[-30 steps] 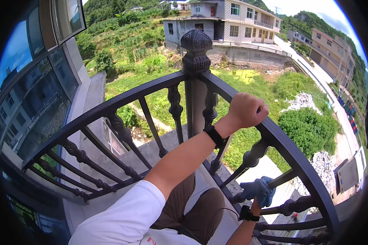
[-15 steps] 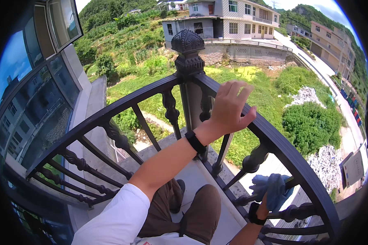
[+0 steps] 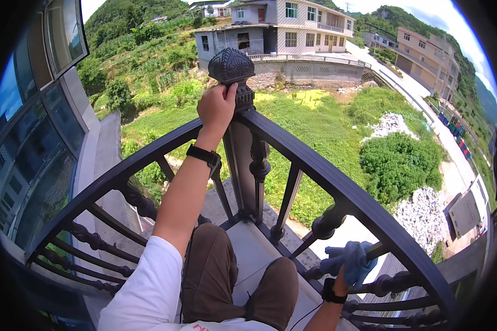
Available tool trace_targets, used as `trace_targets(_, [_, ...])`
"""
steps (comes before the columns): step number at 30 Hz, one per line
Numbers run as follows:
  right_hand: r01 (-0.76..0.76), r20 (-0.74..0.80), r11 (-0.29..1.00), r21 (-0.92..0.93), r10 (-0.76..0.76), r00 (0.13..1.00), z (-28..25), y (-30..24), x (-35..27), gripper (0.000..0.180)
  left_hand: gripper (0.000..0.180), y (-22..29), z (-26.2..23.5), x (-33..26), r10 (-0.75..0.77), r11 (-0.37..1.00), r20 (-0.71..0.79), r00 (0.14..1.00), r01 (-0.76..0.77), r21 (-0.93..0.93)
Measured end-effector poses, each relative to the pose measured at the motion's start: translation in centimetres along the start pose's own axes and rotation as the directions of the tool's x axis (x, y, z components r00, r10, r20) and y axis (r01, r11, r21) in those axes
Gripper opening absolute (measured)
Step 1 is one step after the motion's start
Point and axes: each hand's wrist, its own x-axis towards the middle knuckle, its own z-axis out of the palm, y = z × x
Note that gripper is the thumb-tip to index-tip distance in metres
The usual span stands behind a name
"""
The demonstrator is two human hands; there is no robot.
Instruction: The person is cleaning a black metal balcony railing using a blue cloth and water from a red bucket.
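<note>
My left hand (image 3: 218, 110), with a dark watch on its wrist, is closed on the neck of the black railing post, just under the carved knob (image 3: 232, 65). Its fingers curl round the far side, partly out of sight. Lower right, my right hand (image 3: 340, 280) is pressed up to a slanting baluster (image 3: 377, 251) beneath the handrail (image 3: 337, 185). A bunched blue-grey cloth (image 3: 352, 260) wraps that baluster and hides most of the right fingers. A dark band sits on the right wrist too.
The black railing meets in a corner at the post, with twisted and plain bars on both sides. My brown-trousered knees (image 3: 210, 270) are bent close to it on pale tiles (image 3: 252, 243). Windows (image 3: 33, 149) stand at left. Beyond the railing lie greenery far below, houses and a road.
My left hand has moved left from above the right handrail, its spread fingers closing on the post under the knob. The view has shifted right. My right hand stays at the baluster with the cloth.
</note>
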Motion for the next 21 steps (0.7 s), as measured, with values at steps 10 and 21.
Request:
trace_targets(10, [-0.063,0.070,0.995,0.082,0.058,0.996,-5.2,3.1,-1.4,0.015,0.023,6.7,-1.2,-14.8,0.264,0.847,0.322,0.909,-0.060,-0.527])
trace_targets(21, [-0.428,-0.007,0.888,0.169,0.436,0.900,-11.5,9.1,-6.5,0.018,0.028,4.4,1.9,-22.9,0.298,0.756,0.775,0.557,0.358,-0.548])
